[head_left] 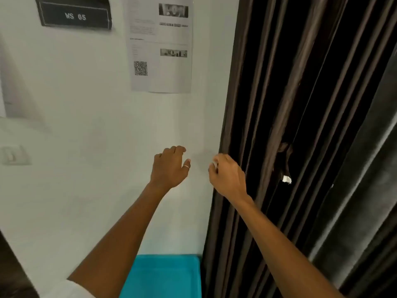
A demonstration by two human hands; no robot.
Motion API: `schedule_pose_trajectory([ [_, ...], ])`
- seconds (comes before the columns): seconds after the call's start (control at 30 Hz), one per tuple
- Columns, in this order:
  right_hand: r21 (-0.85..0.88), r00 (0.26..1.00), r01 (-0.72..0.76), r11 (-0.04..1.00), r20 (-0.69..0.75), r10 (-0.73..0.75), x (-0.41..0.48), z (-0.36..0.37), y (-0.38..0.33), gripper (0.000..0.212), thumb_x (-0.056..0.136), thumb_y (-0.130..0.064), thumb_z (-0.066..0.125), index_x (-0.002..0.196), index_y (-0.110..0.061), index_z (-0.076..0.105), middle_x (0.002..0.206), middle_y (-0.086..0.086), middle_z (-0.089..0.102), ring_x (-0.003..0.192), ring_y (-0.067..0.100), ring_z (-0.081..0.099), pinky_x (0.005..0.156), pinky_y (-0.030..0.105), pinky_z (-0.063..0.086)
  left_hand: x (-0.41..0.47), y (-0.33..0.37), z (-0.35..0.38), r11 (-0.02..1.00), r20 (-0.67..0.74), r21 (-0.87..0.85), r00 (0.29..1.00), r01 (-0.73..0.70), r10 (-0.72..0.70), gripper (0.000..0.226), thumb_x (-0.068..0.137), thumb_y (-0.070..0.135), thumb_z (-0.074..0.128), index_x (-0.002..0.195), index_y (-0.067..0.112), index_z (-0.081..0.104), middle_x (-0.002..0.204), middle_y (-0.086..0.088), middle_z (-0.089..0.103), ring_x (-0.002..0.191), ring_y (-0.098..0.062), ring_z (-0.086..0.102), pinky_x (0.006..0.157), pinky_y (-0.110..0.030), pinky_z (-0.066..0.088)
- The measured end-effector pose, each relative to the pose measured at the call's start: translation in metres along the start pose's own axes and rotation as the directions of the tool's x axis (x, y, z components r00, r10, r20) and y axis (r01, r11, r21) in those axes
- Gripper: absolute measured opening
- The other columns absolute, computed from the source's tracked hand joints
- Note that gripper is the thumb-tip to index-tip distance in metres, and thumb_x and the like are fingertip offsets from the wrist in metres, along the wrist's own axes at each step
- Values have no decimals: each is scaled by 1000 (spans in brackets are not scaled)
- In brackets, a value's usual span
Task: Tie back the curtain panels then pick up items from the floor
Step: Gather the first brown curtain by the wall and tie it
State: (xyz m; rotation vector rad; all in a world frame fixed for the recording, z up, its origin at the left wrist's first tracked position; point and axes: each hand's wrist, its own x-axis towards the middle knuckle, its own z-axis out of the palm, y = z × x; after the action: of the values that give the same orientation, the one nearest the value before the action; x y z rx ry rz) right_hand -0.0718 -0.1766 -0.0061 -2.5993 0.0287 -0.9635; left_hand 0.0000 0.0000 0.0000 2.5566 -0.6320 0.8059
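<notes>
A dark brown pleated curtain panel (300,104) hangs down the right side, gathered in folds. A knotted tie-back (284,160) with a small white tag shows among its folds. My left hand (169,166), wearing a ring, is raised in front of the white wall, fingers loosely curled and holding nothing. My right hand (227,175) is beside it at the curtain's left edge, fingertips pinched together near the fabric edge; whether it grips the cloth is unclear.
The white wall (86,190) carries a black sign reading WS 05 (75,16), a printed sheet with a QR code (161,44) and a light switch (15,155). A turquoise bin (165,276) stands below against the wall.
</notes>
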Motion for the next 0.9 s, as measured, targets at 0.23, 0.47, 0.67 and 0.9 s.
schedule_pose_trajectory([
  [0.23, -83, 964, -248, 965, -119, 237, -16, 10, 30, 32, 101, -43, 56, 80, -18, 57, 74, -5, 60, 61, 13, 60, 54, 32, 53, 6, -2, 53, 970, 50, -235, 997, 68, -57, 33, 99, 35, 53, 125, 15, 62, 120, 0, 69, 108, -22, 63, 85, -35, 47],
  [0.47, -81, 944, -318, 945, -118, 308, -19, 19, 43, 48, 94, -61, 60, 108, -15, 64, 96, -2, 68, 80, 19, 69, 66, 35, 59, -5, 3, 88, 904, 128, -392, 983, 172, -131, 27, 97, 33, 58, 120, 20, 64, 116, 3, 70, 101, -17, 67, 78, -25, 45],
  [0.67, -34, 956, -283, 959, -90, 279, -16, 23, 39, 33, 95, -48, 66, 102, -16, 63, 86, -2, 68, 71, 16, 67, 62, 32, 58, -15, 8, 88, 894, 135, -385, 972, 230, -192, 22, 97, 31, 58, 115, 24, 68, 112, 7, 73, 99, -16, 69, 75, -22, 45],
  [0.9, 53, 962, -250, 967, -96, 255, -12, 19, 39, 31, 97, -38, 68, 111, -12, 59, 101, 4, 67, 82, 21, 68, 65, 29, 53, -19, 25, 65, 899, 41, -375, 973, 226, -227, 21, 96, 33, 59, 113, 26, 68, 110, 9, 72, 92, -12, 69, 70, -20, 41],
])
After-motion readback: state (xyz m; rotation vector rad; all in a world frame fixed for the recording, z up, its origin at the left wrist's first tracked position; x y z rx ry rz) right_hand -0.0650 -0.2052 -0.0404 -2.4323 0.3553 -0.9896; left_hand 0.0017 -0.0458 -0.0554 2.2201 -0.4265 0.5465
